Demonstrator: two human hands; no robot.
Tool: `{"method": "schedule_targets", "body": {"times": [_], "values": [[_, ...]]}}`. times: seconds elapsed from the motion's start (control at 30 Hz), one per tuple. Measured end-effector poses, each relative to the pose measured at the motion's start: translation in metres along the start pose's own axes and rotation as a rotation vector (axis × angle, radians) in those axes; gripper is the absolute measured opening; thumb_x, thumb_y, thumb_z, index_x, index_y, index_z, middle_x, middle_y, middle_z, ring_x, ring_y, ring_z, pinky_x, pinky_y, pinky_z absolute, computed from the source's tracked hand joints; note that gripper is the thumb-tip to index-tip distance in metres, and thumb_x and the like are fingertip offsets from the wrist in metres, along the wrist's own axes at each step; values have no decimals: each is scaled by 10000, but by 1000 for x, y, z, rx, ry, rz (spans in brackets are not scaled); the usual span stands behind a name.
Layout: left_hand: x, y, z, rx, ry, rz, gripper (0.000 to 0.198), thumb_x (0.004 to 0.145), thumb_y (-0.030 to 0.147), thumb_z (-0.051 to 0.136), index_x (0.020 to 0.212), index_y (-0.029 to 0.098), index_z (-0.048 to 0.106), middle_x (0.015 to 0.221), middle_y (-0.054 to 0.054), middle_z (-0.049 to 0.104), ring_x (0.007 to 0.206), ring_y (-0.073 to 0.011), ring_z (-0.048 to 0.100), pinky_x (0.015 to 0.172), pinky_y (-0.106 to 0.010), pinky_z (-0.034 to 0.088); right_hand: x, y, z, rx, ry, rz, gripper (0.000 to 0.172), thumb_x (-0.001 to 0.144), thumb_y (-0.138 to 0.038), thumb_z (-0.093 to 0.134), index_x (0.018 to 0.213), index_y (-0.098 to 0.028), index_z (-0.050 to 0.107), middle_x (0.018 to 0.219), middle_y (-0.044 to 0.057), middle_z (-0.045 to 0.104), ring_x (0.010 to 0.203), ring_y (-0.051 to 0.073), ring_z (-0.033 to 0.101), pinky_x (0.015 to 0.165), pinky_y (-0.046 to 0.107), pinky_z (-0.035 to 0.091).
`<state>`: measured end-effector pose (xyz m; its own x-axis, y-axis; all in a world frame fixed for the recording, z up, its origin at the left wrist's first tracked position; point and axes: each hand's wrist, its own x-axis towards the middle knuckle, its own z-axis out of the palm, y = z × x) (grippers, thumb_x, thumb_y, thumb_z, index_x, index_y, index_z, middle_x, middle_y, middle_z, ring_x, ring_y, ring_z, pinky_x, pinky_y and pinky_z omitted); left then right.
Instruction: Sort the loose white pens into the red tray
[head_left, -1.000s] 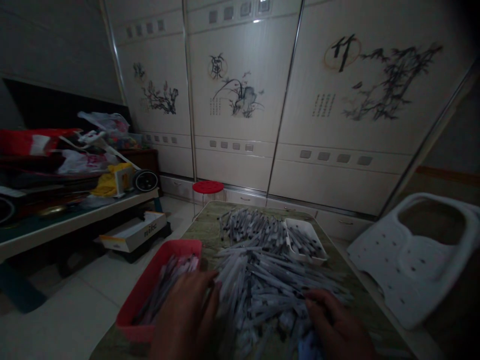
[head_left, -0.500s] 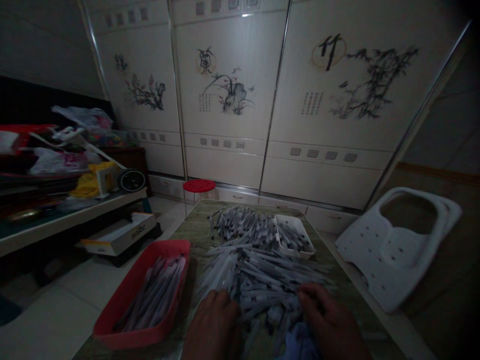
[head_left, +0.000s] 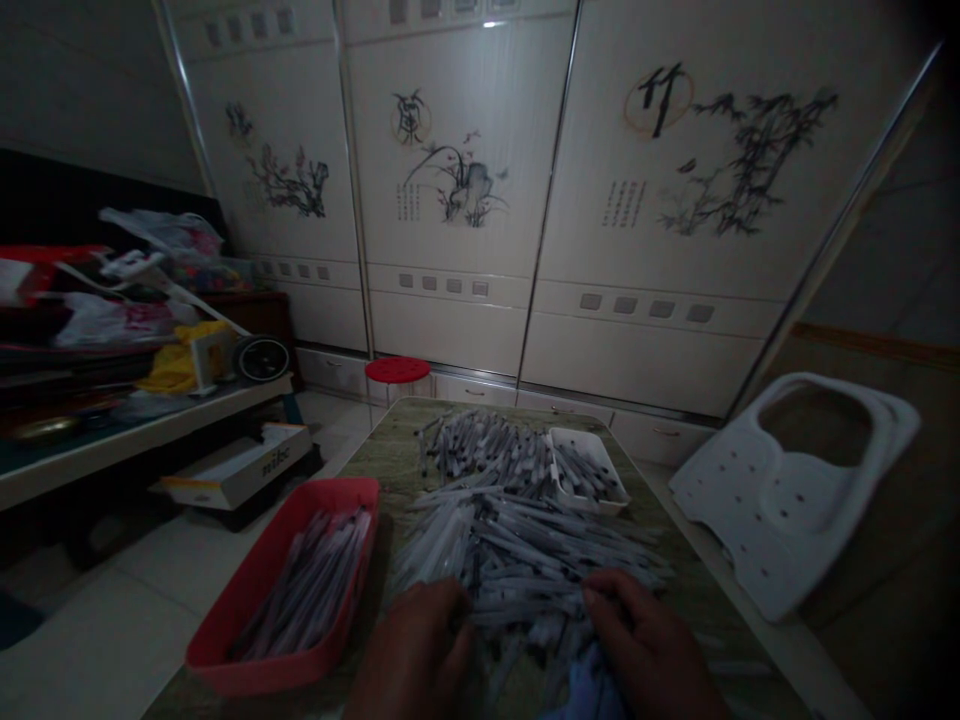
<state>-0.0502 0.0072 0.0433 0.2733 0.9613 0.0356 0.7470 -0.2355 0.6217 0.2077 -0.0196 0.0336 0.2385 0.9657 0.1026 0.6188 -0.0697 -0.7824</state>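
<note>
A big heap of pale pen-like tubes (head_left: 517,555) covers a small greenish table (head_left: 390,455). My left hand (head_left: 412,655) rests on the near left edge of the heap, fingers curled down into the tubes. My right hand (head_left: 645,645) lies on the near right side, fingers bent into the pile. What either hand holds is hidden in the dim light. A red tray (head_left: 247,620) with several tubes sits left of my left hand. A small white tray (head_left: 559,440) with darker pieces stands at the far right of the heap.
A white perforated plastic seat (head_left: 787,500) leans at the right. A red stool (head_left: 397,370) stands beyond the table before painted wardrobe doors (head_left: 465,200). A cluttered low bench (head_left: 135,420) and a flat cardboard box (head_left: 232,470) are at the left.
My left hand has moved right from beside the red tray to the near edge of the heap. The view has swung left, showing the whole red tray. My right hand stays on the pile.
</note>
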Motion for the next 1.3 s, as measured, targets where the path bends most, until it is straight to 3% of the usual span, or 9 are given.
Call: {"method": "schedule_targets", "body": {"times": [0.17, 0.37, 0.57, 0.77, 0.9, 1.03, 1.1, 1.2, 1.3], "values": [[4, -1, -7, -379, 13, -71, 115, 872, 253, 533, 838, 190, 624, 767, -5, 599, 764, -204, 572, 676, -281, 394, 1, 1, 2, 22, 21, -20, 386, 928, -557, 505, 921, -224, 701, 778, 30, 754, 748, 229, 697, 637, 296, 462], [6, 0, -9, -685, 52, -115, 82, 837, 263, 612, 814, 186, 599, 726, 30, 519, 704, -155, 487, 649, -250, 376, 0, 1, 6, 33, 13, -38, 409, 926, -565, 510, 951, -227, 739, 823, 41, 771, 777, 239, 708, 673, 303, 488], [5, -3, 2, -926, 50, -206, 160, 800, 329, 691, 823, 198, 601, 694, 48, 530, 610, -114, 450, 580, -220, 348, -3, -4, 11, 53, -66, -75, 465, 915, -585, 527, 1054, -219, 777, 875, 56, 787, 811, 249, 721, 746, 315, 519], [6, -6, 6, -920, 3, -196, 192, 769, 337, 727, 832, 182, 633, 691, 46, 549, 628, -118, 464, 595, -226, 348, -4, -6, 13, 160, -86, -101, 437, 935, -583, 524, 927, -199, 733, 790, 38, 745, 773, 233, 689, 712, 301, 503], [-1, 3, -4, -774, -71, -134, 186, 821, 333, 688, 887, 161, 716, 704, 28, 584, 652, -132, 491, 616, -236, 357, -6, -11, 10, 199, -110, -58, 404, 939, -571, 538, 981, -211, 718, 779, 12, 714, 740, 208, 654, 645, 273, 463], [-6, 14, -14, -694, -197, -65, 248, 869, 363, 669, 972, 172, 790, 912, -48, 732, 878, -212, 626, 778, -275, 444, -11, -17, 17, 270, -132, -75, 438, 929, -583, 545, 1021, -200, 737, 824, 31, 749, 783, 219, 686, 679, 286, 478], [-6, 12, -16, -706, -223, -78, 279, 882, 405, 665, 987, 174, 782, 892, -40, 723, 856, -208, 618, 762, -270, 447, -13, -19, 23, 282, -100, -55, 476, 927, -589, 542, 1094, -190, 740, 807, 30, 753, 750, 216, 689, 663, 288, 479], [-3, 2, -16, -784, -130, -136, 298, 905, 459, 647, 948, 177, 733, 805, -2, 653, 761, -168, 563, 700, -245, 429, -14, -22, 33, 212, -57, -24, 480, 926, -558, 540, 1166, -186, 726, 776, 24, 743, 711, 214, 689, 639, 288, 479], [2, -10, -15, -890, 51, -207, 332, 888, 512, 662, 900, 183, 695, 792, 0, 645, 738, -160, 564, 684, -238, 432, -13, -27, 44, 54, -76, -93, 376, 943, -483, 496, 1055, -215, 736, 836, 43, 753, 767, 226, 706, 687, 300, 493]]}}
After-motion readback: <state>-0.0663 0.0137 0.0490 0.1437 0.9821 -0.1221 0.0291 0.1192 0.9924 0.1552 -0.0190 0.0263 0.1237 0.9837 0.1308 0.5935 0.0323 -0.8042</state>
